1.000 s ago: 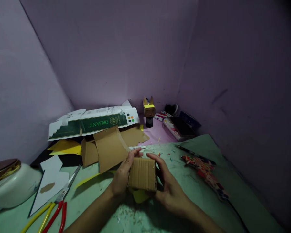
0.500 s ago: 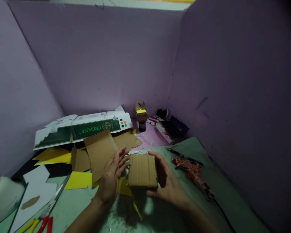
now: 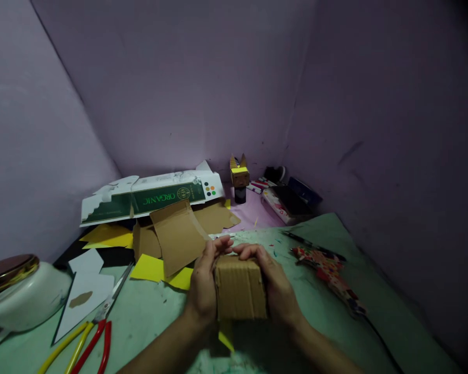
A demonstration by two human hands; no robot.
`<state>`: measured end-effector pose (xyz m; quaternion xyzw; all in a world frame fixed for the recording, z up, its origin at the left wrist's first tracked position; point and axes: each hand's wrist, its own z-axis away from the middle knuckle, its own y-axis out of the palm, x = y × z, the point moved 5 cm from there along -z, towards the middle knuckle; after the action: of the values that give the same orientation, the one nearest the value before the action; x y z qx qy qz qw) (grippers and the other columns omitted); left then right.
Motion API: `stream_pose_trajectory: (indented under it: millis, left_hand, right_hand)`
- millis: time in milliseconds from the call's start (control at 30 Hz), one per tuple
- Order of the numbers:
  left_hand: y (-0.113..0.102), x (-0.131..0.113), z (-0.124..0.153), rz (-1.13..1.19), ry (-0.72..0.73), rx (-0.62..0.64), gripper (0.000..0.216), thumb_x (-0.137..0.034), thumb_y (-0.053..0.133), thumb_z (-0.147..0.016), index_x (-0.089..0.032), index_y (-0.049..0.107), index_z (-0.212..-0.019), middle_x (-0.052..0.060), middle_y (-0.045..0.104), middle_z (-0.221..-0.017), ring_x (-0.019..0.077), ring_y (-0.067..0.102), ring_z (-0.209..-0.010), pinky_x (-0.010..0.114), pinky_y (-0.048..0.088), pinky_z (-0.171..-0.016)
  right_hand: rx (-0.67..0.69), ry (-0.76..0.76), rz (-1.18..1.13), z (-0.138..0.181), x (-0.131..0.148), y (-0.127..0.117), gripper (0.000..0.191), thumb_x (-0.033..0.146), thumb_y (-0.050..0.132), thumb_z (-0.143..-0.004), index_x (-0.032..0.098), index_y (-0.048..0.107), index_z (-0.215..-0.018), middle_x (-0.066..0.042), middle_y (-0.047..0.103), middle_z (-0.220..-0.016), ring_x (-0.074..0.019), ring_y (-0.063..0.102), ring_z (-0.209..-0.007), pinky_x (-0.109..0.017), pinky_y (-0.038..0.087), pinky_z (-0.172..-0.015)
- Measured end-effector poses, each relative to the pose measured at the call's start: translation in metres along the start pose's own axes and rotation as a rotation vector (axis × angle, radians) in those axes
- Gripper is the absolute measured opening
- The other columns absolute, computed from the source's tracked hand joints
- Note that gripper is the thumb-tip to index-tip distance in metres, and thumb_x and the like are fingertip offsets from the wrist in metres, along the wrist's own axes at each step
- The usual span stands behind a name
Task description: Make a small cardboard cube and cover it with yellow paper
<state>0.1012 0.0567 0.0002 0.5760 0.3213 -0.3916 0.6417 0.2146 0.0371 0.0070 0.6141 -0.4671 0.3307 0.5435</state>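
A small corrugated cardboard box (image 3: 239,288) is held between both hands above the green mat (image 3: 148,317). My left hand (image 3: 205,283) clasps its left side with the fingers curled over the far top edge. My right hand (image 3: 276,288) grips the right side, its fingers meeting the left hand's at the back. A scrap of yellow paper (image 3: 226,336) pokes out beneath the box.
Brown cardboard pieces (image 3: 177,234) and yellow paper (image 3: 156,270) lie to the left, with a flattened green "ORGANIC" carton (image 3: 152,197) behind. Scissors and pliers (image 3: 97,332) lie at the lower left near a white bowl (image 3: 23,296). A patterned glue gun (image 3: 331,275) is at the right; a small cardboard figure (image 3: 239,179) stands at the back.
My left hand, which had come off the box half a second ago, has closed on its left side again. The box has tipped toward me and sits a little lower.
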Motion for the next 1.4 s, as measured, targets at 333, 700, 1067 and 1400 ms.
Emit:
stream_pose_trajectory:
  millis: [333, 700, 1067, 1400]
  left_hand:
    - [0.025, -0.080, -0.022, -0.464, 0.314, 0.117, 0.023, -0.020, 0.072, -0.069, -0.020, 0.071, -0.091, 0.005, 0.069, -0.084, 0.0229, 0.060, -0.084, 0.035, 0.046, -0.083]
    - [-0.067, -0.026, 0.014, -1.954, 0.713, 0.273, 0.051, -0.020, 0.053, -0.085, -0.026, 0.049, -0.136, 0.017, 0.035, -0.152, 0.0408, 0.034, -0.135, 0.066, 0.022, -0.103]
    - [-0.087, -0.054, -0.004, -2.226, 0.558, 0.004, 0.046, 0.003, 0.037, -0.077, -0.011, 0.063, -0.113, 0.019, 0.059, -0.125, 0.0342, 0.056, -0.101, 0.045, 0.049, -0.078]
    - [-0.090, -0.078, 0.011, -2.002, 0.264, -0.055, 0.059, -0.003, 0.048, -0.071, -0.007, 0.055, -0.129, 0.024, 0.050, -0.139, 0.0417, 0.053, -0.117, 0.055, 0.046, -0.088]
  right_hand:
    - [-0.159, 0.106, -0.031, -0.019, 0.025, -0.047, 0.041, 0.046, 0.080, -0.061, 0.024, 0.063, -0.091, -0.001, 0.066, -0.087, -0.0177, 0.060, -0.067, -0.026, 0.047, -0.055]
    - [-0.237, 0.240, -0.168, -0.013, 0.019, -0.054, 0.046, 0.044, 0.085, -0.052, 0.024, 0.064, -0.088, 0.000, 0.067, -0.074, -0.0150, 0.060, -0.058, -0.022, 0.048, -0.048]
    - [-0.233, 0.239, -0.084, -0.013, 0.013, -0.057, 0.049, 0.043, 0.085, -0.052, 0.023, 0.062, -0.090, -0.002, 0.067, -0.071, -0.0171, 0.060, -0.055, -0.024, 0.048, -0.045]
    - [-0.081, 0.292, -0.110, -0.005, 0.000, -0.025, 0.044, 0.044, 0.082, -0.057, 0.021, 0.059, -0.087, 0.001, 0.064, -0.071, -0.0147, 0.059, -0.057, -0.023, 0.046, -0.049]
